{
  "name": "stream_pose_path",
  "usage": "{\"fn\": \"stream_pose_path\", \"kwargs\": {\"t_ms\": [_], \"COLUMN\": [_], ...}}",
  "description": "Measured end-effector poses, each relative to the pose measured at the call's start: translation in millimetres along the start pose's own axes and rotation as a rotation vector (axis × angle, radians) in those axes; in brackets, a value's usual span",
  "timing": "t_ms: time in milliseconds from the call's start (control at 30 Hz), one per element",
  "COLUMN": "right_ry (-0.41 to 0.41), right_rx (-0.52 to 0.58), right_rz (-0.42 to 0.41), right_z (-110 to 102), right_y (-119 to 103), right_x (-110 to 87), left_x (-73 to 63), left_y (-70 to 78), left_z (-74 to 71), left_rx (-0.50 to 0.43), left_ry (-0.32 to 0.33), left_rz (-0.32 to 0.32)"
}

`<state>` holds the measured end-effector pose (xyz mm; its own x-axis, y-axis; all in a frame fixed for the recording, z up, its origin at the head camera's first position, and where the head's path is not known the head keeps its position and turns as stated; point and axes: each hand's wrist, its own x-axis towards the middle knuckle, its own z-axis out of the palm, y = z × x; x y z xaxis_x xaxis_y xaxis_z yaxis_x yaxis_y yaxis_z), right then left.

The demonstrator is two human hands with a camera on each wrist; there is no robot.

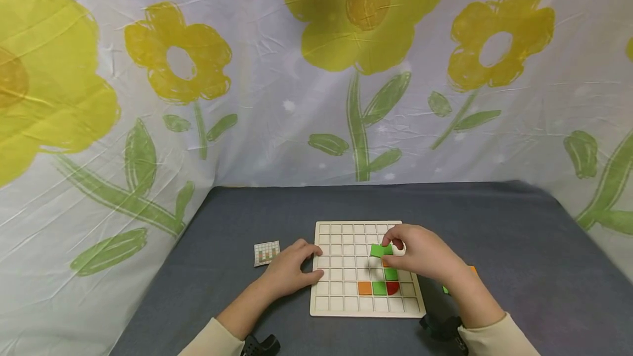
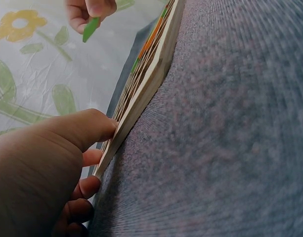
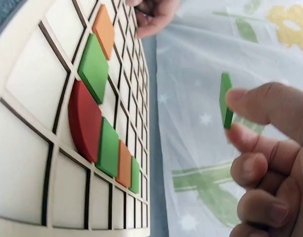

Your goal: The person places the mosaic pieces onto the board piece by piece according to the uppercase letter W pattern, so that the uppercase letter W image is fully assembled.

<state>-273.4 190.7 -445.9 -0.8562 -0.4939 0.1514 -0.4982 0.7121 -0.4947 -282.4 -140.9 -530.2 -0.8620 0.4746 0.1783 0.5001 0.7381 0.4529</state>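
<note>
Above grid board (image 1: 368, 313), toward its R side: R hand (image 1: 420, 249), which had qty 1 green tile (image 3: 225, 101) in a narrow pinch btwn thumb & fingertip, off the surface. At board's L edge: L hand (image 1: 293, 268), thumb & fingers apart, tips touching rim. Step was judged to be setting a tile; best done w/ L hand steadying board, tile kept level w/ it & lowered straight, so corners cleared grid lines & neighbouring pcs weren't nudged.

On board, R of its middle, one row in from near edge: orange tile (image 1: 365, 288), green square (image 1: 379, 288), red rounded pc (image 1: 393, 288), side by side. Further pcs (image 1: 391, 274) ran toward far edge, partly under R hand. Off board, L: small card (image 1: 267, 254) w/ printed grid. Off board, R: loose pcs (image 1: 473, 269), mostly hidden by R forearm (image 1: 477, 301). Nr board's near R corner: black wrist gear (image 1: 442, 327), poss. snag. Beyond far edge: grey cloth (image 1: 366, 202), room judged ample.
</note>
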Motion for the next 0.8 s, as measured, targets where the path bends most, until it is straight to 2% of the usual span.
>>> {"fn": "stream_pose_path", "kwargs": {"t_ms": [267,800], "right_ry": [0.012,-0.107], "right_rx": [-0.048,-0.057], "right_rz": [0.048,0.007], "right_z": [13,37], "right_y": [-6,-10], "right_x": [4.0,8.4], "left_x": [-1.5,-1.7], "left_y": [1.2,2.0], "left_z": [-1.3,-1.9], "left_rx": [-0.001,0.001], "left_ry": [0.002,-0.006], "left_rz": [0.0,-0.003]}}
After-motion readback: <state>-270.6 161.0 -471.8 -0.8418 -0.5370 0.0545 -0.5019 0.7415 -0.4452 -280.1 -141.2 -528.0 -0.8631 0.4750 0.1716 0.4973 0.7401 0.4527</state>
